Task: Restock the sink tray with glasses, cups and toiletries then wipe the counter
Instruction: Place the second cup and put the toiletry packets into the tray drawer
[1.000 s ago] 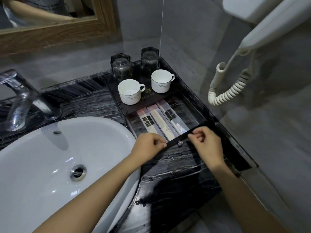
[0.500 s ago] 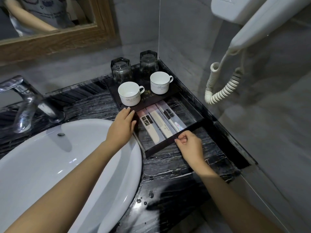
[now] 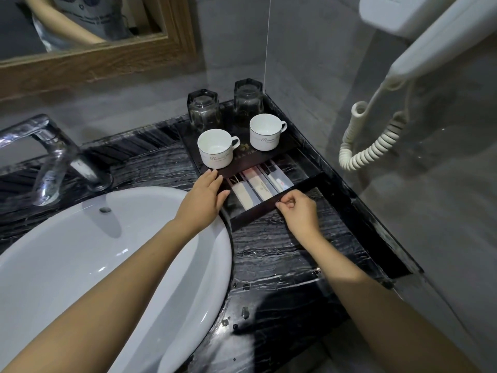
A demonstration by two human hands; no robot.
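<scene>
A dark tray (image 3: pixel 252 215) stands on the black marble counter (image 3: pixel 274 254) in the right corner. At its back are two upturned glasses (image 3: pixel 203 109) (image 3: pixel 248 99), and in front of them two white cups (image 3: pixel 215 149) (image 3: pixel 265 135). Several flat toiletry packets (image 3: pixel 258 185) lie in the tray's clear front section. My left hand (image 3: pixel 205 196) rests with straight fingers on the tray's left edge, beside the near cup. My right hand (image 3: pixel 297 208) pinches the tray's front rim.
A white basin (image 3: pixel 80 254) fills the left, with a chrome tap (image 3: pixel 51 154) behind it. A wall hair dryer (image 3: pixel 419 47) with a coiled cord (image 3: pixel 368 141) hangs on the right. A wood-framed mirror (image 3: pixel 102 60) is on the back wall.
My left hand left the tray's front rim and moved up to its left edge. The tray has slid back toward the corner. My right hand stays on the front rim.
</scene>
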